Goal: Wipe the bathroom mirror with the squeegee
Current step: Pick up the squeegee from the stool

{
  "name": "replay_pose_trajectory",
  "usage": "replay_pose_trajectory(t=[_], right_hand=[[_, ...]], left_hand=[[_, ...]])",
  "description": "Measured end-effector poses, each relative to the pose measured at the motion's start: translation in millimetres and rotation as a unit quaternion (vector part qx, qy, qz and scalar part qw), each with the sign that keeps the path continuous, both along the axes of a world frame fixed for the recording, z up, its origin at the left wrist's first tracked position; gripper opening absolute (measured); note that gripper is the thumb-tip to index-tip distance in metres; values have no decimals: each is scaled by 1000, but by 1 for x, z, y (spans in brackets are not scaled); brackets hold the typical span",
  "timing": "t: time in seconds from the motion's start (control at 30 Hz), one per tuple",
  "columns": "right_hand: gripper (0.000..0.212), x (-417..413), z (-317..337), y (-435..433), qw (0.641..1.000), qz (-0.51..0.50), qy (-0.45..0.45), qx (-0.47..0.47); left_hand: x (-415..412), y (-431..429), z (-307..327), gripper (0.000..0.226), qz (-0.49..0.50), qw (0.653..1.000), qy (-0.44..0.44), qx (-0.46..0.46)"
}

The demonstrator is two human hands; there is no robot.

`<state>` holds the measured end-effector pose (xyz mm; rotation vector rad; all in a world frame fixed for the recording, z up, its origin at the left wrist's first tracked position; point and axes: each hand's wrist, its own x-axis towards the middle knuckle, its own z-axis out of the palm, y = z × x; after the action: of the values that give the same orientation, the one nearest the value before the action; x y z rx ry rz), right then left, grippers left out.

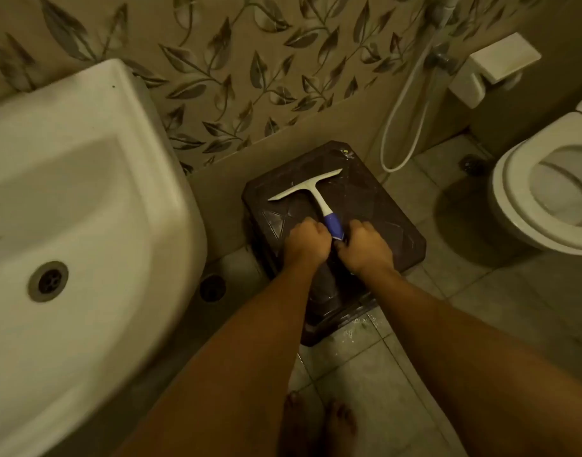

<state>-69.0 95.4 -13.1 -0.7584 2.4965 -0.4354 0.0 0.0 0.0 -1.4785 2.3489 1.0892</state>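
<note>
A squeegee (pixel 316 192) with a white blade and a blue grip lies flat on a dark plastic stool (pixel 382 206), blade toward the wall. My left hand (pixel 304 240) is curled against the left side of the blue grip. From the right, my right hand (pixel 365 247) closes its fingers on the end of the grip. Both hands press on the handle between them, and its tip is hidden under the fingers. No mirror is in view.
A white washbasin (pixel 85 199) fills the left side, close to the stool. A toilet (pixel 546 192) stands at the right, with a spray hose (pixel 401 103) hanging on the leaf-patterned wall. My bare feet (pixel 319 423) stand on wet floor tiles.
</note>
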Motion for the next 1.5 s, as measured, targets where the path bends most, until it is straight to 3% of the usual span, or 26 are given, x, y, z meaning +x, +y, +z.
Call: replay_pose_trajectory(t=[0.4, 0.8, 1.1, 1.5], right_hand=[[28, 8, -23, 0, 999, -10, 3, -42], [23, 8, 2, 6, 996, -41, -7, -79], [21, 11, 90, 18, 986, -70, -13, -152], [14, 16, 280, 16, 958, -62, 32, -277]], left_hand=[[-6, -7, -28, 16, 66, 985, 109, 113], [-4, -2, 4, 22, 46, 979, 147, 136], [-2, 2, 109, 22, -12, 978, 186, 97], [10, 3, 328, 26, -43, 960, 263, 81]])
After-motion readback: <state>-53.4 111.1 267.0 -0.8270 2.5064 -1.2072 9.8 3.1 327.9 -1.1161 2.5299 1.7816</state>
